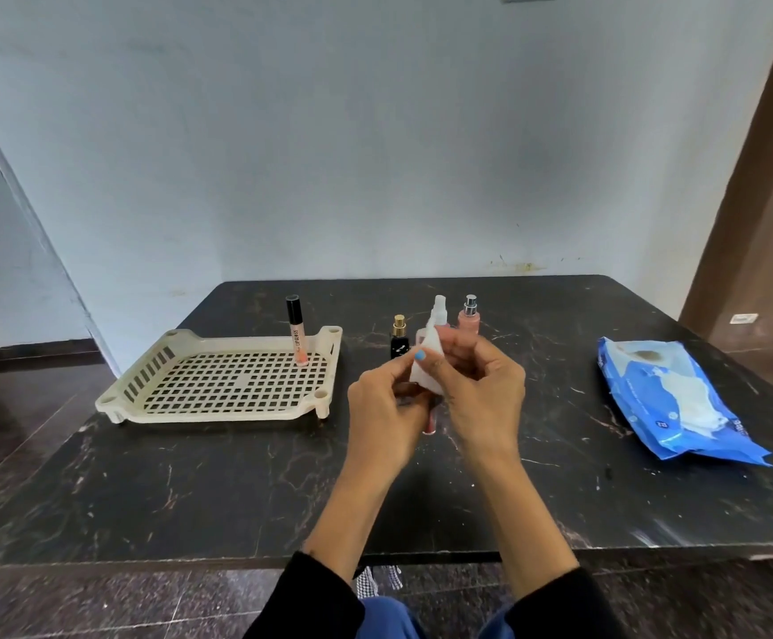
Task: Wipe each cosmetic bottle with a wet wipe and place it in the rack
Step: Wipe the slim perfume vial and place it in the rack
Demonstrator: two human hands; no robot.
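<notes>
Setting: plain room in a home, by the look of it; nothing marks a shop or lab.
Walls: pale blue painted plaster wall (pixel 375 131), scuffed and stained near the table line.
Door: brown wooden door (pixel 762 232) at right edge.
Floor: dark speckled polished stone floor (pixel 98 606).
Work surface: black marble-patterned table (pixel 190 491) with pale veins, set against the wall.
Household goods: cream perforated plastic rack (pixel 218 380), blue soft pack of wet wipes (pixel 670 398), small cosmetic bottles grouped mid-table.
</notes>
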